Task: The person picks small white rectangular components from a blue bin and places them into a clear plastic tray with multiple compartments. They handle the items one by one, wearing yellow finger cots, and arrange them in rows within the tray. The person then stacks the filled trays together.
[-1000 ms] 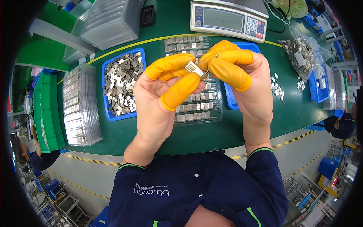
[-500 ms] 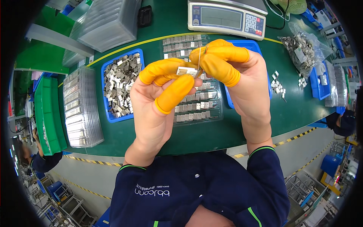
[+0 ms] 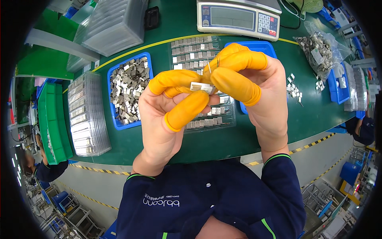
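Observation:
Yellow finger cots cover the fingers of both hands, raised over the table. My left hand (image 3: 175, 103) pinches a small USB connector (image 3: 201, 87) between thumb and fingertips; its white face with metallic contact strips is visible. Close against its right end, my right hand (image 3: 242, 75) has thumb and fingers pressed together on a thin metal tool (image 3: 209, 66). Only slim wire-like ends of that tool show above the fingers, so its kind is unclear. Beneath the hands lies a clear plastic tray (image 3: 217, 122) with rows of similar connectors, partly hidden by them.
A blue bin (image 3: 150, 63) of loose connectors stands left, beside stacked clear trays (image 3: 89, 119) and a green bin (image 3: 59, 127). Another blue tray (image 3: 262, 46) sits behind my right hand. Farther back is a weighing scale (image 3: 238, 20); a bag of parts (image 3: 318, 51) lies right.
The connector has moved slightly down and right and turned a little. Both hands have shifted slightly with it, and the thin tool's end now stands at a different angle.

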`<state>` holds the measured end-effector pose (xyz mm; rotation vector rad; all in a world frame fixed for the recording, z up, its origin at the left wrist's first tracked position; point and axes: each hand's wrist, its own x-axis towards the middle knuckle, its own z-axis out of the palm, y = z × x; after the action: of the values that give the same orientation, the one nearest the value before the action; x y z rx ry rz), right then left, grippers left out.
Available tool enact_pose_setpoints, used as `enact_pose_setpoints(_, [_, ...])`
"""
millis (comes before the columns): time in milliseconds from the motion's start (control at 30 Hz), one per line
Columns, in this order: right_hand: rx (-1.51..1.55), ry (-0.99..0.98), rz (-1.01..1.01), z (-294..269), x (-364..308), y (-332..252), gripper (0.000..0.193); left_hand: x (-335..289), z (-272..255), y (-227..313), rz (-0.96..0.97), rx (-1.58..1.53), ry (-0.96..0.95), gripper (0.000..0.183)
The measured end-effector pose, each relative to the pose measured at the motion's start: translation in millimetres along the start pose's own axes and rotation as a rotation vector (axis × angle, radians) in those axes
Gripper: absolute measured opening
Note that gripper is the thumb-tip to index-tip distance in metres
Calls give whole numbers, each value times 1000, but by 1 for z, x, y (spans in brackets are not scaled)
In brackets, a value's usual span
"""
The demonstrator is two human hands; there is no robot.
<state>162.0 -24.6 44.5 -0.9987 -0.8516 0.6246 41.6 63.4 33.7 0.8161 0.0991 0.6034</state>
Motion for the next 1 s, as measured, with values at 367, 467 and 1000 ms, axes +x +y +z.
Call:
enact_pose_setpoints(367, [10, 24, 28, 3, -1, -2, 12, -2, 2, 1, -9, -64, 11, 24])
enact_pose_setpoints(467, [-24, 27, 5, 3, -1, 0, 12, -2, 4, 1, -3, -73, 29, 23])
enact_pose_setpoints(1000, [-48, 51, -15, 3, 1, 1, 9, -1, 4, -1, -24, -49, 40, 19])
